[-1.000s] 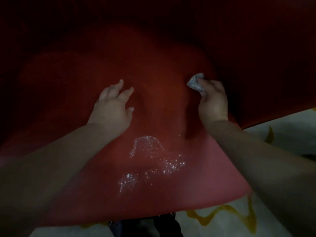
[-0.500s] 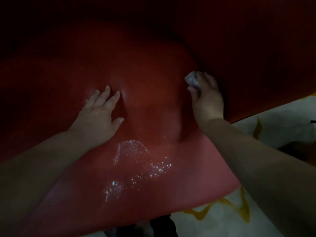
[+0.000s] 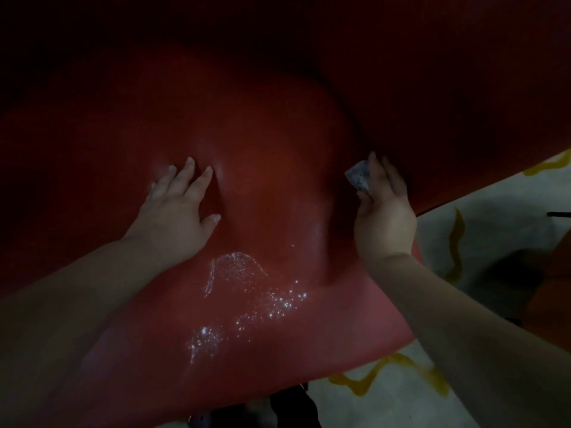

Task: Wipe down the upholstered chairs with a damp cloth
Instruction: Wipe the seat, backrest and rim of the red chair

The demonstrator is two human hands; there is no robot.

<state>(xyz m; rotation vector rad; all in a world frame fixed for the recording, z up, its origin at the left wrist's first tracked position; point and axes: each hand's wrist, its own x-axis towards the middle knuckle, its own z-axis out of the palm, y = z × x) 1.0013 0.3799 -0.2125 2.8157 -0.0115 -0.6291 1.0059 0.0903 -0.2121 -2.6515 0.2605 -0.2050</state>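
A red upholstered chair seat (image 3: pixel 272 186) fills most of the dim view, with its backrest (image 3: pixel 448 88) rising at the upper right. My right hand (image 3: pixel 384 217) holds a small grey cloth (image 3: pixel 358 177) between thumb and fingers and presses it against the seat near the crease below the backrest. My left hand (image 3: pixel 177 211) lies flat on the seat to the left, fingers straight and spread, denting the cushion. A glistening wet patch (image 3: pixel 247 291) of droplets marks the seat in front of both hands.
A pale floor with yellow wavy markings (image 3: pixel 389 375) shows beyond the seat's front and right edges. A dark shape (image 3: pixel 509 279) sits on the floor at the right. Something dark (image 3: pixel 287 406) is partly visible under the seat's front edge.
My right hand with the cloth has slid back toward me along the crease by the backrest. My left hand has shifted left and now lies flatter on the seat.
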